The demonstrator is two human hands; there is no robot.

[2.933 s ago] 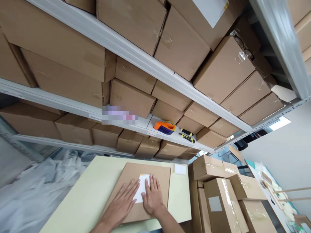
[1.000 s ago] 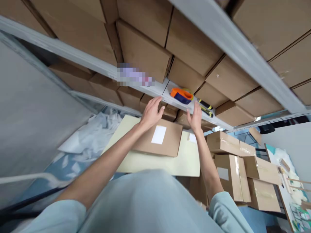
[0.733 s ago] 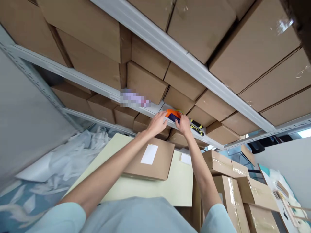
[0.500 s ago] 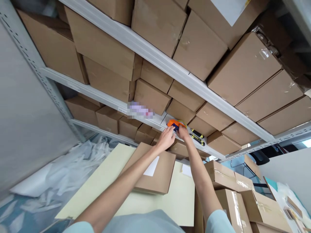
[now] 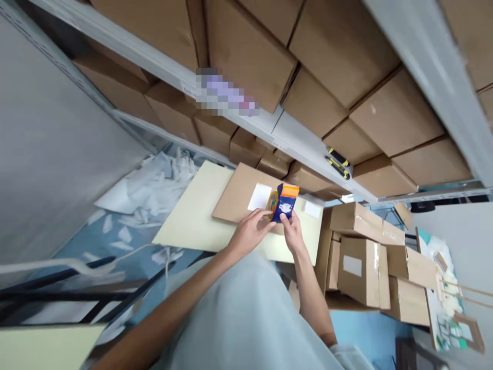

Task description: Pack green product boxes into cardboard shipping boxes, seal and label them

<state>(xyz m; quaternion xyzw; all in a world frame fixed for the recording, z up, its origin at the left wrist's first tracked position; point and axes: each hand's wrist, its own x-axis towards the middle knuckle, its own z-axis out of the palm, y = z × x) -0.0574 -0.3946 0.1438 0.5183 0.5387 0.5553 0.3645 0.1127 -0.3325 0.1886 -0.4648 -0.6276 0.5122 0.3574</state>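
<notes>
An orange and dark blue tape dispenser (image 5: pixel 287 200) with a white picture on its blue face is held up above a cardboard box (image 5: pixel 233 198). A round yellow-rimmed part, seemingly the roll, shows on its left side. My right hand (image 5: pixel 293 234) grips the lower right of the dispenser, thumb on the blue face. My left hand (image 5: pixel 250 230) is closed at its lower left, fingers bent against the round part; its fingertips are partly hidden. Under the dispenser, the box with a white label (image 5: pixel 260 196) lies on a pale yellow tabletop (image 5: pixel 185 216).
Metal shelving (image 5: pixel 292 136) full of cardboard boxes rises ahead. Two black-and-yellow utility knives (image 5: pixel 338 163) and a blurred-out purple item lie on the shelf. Stacked cartons (image 5: pixel 358 272) stand at the right, with white wrapping scraps (image 5: pixel 134 190) on the floor at the left.
Both hands have come back from the shelf with the tape dispenser, now above the box. The view has tilted downward, and the knives stay on the shelf.
</notes>
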